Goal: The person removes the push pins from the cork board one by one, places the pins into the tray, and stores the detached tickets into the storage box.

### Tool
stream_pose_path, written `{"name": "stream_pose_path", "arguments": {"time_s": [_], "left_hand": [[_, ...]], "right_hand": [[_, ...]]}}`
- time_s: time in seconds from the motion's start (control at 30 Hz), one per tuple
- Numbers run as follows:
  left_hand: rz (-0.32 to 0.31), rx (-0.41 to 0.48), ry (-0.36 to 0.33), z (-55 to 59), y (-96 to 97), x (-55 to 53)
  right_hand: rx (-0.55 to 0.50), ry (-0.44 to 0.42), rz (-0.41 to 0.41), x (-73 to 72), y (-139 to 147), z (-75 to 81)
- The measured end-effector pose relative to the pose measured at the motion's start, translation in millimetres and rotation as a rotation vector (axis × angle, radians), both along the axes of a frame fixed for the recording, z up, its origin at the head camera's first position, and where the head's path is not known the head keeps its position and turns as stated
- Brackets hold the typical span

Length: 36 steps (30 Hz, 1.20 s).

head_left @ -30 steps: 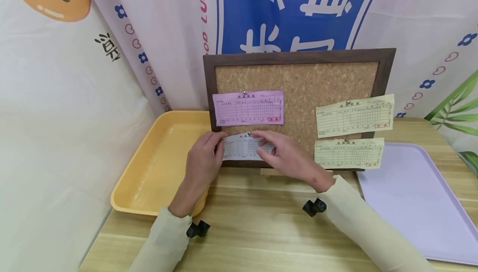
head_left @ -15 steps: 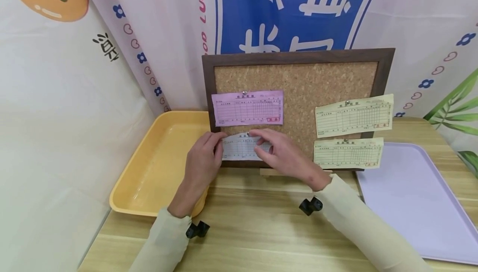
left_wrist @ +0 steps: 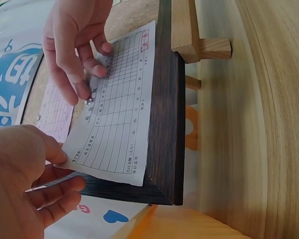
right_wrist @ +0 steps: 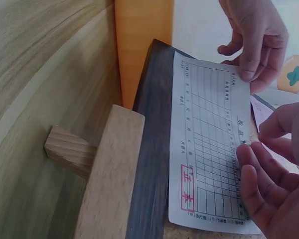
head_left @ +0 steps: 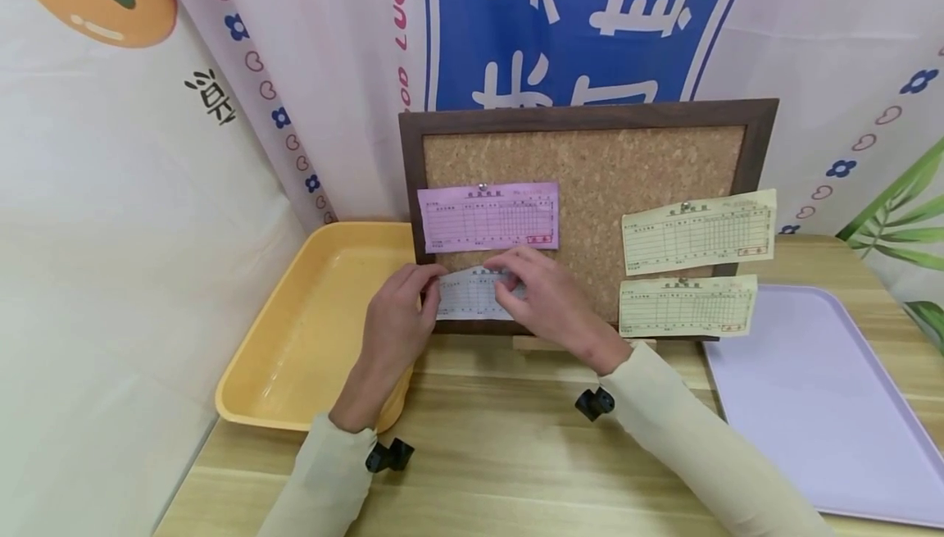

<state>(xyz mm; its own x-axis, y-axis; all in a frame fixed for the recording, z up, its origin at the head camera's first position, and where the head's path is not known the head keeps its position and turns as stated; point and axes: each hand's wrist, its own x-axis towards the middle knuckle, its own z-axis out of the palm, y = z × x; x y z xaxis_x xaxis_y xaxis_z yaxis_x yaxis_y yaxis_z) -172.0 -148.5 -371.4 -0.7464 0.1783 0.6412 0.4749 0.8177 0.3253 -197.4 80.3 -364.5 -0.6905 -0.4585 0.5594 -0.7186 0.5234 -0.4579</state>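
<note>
A pale receipt point(head_left: 460, 298) lies against the lower left of the framed corkboard point(head_left: 590, 160). My left hand point(head_left: 397, 311) pinches its upper left corner between thumb and fingertips. At the middle of the receipt's top edge, my right hand point(head_left: 549, 299) has its thumb and index fingertips together at a small silver pushpin point(left_wrist: 89, 101). Its other fingers bend over the paper, as the right wrist view shows. Just above, a purple receipt point(head_left: 490, 219) hangs from another pin. Two yellow receipts point(head_left: 696, 234) hang one above the other at the board's right side.
A yellow tray point(head_left: 317, 307) is on the left of the wooden table point(head_left: 501, 439), and a lilac tray point(head_left: 819, 422) lies on the right. Beneath the board is a wooden stand point(right_wrist: 109, 164). A printed cloth point(head_left: 354, 111) hangs behind.
My right hand has shifted slightly left, and its fingertips now cover the pushpin in the head view. The left hand keeps its place at the corner.
</note>
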Motion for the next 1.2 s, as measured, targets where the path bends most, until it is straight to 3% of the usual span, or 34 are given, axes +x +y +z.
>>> {"name": "stream_pose_path", "arguments": {"time_s": [0.23, 1.2], "left_hand": [[-0.006, 0.011, -0.012, 1.4, -0.3, 1.1], [-0.021, 0.026, -0.001, 0.5, 0.8, 1.8]], "right_hand": [[0.033, 0.062, -0.064, -0.8, -7.0, -3.1], [-0.030, 0.143, -0.148, -1.4, -15.0, -10.9]]}}
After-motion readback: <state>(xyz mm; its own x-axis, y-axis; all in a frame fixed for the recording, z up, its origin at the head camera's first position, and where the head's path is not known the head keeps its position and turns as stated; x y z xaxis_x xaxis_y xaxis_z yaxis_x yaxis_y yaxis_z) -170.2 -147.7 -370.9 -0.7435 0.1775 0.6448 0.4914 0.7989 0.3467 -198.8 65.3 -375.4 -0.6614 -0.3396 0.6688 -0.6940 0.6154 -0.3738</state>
